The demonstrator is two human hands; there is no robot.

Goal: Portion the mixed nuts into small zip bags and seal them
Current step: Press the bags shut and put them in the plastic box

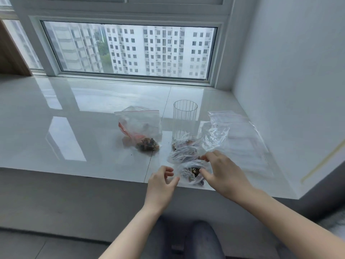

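A small zip bag (190, 173) with mixed nuts lies at the front edge of the white sill (74, 128). My right hand (222, 174) pinches its right side with thumb and fingers. My left hand (162, 180) is at its left edge, fingers curled and touching the plastic. Behind it lie two more small filled bags (184, 152), crumpled together. A larger zip bag (140, 126) with a red strip stands to the left, a clump of nuts (148, 144) in its lower corner.
A ribbed clear glass (185, 120) stands behind the small bags. Empty clear zip bags (239, 135) lie spread at the right, near the wall. The window runs along the back. My knees show below the sill edge.
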